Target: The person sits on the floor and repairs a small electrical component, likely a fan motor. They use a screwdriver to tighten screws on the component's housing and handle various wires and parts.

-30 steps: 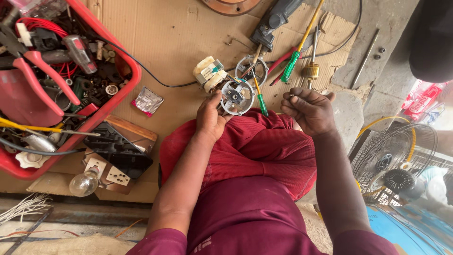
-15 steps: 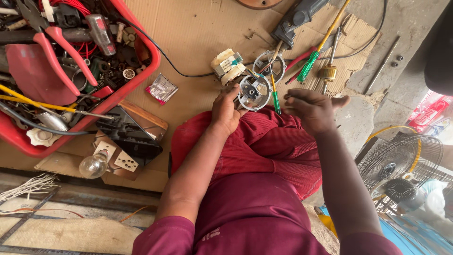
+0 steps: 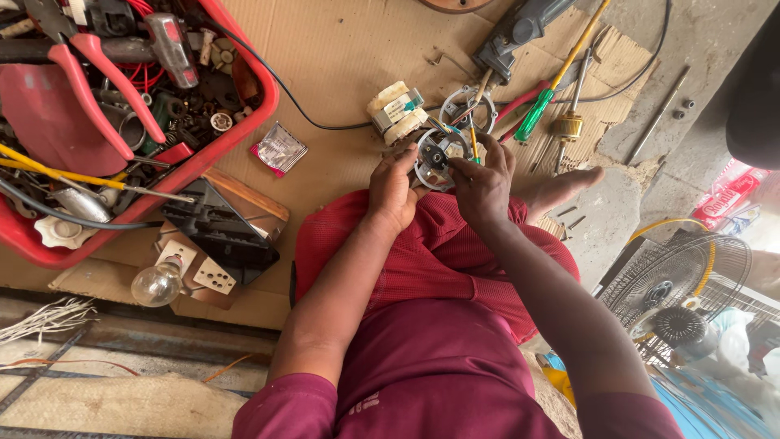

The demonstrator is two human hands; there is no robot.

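Observation:
A round metal motor housing [image 3: 434, 156] rests over my knee, held from the left by my left hand [image 3: 392, 192]. My right hand [image 3: 484, 180] grips its right rim, fingers pressed on the top edge. Just beyond it lie a motor coil wound with cream tape [image 3: 395, 111], a metal ring bracket [image 3: 470, 105] and a green-handled screwdriver [image 3: 538, 111]. I sit on cardboard [image 3: 341, 49] in red trousers.
A red crate [image 3: 207, 150] of pliers, a hammer and wires sits at the left. A bulb on a wooden socket board [image 3: 160, 280] and a black part lie near it. A fan guard [image 3: 681, 289] stands at the right. A small sachet [image 3: 279, 149] lies on the cardboard.
My right hand moved left from beside the housing and took hold of its right rim. The view shifted, so everything sits further right and lower.

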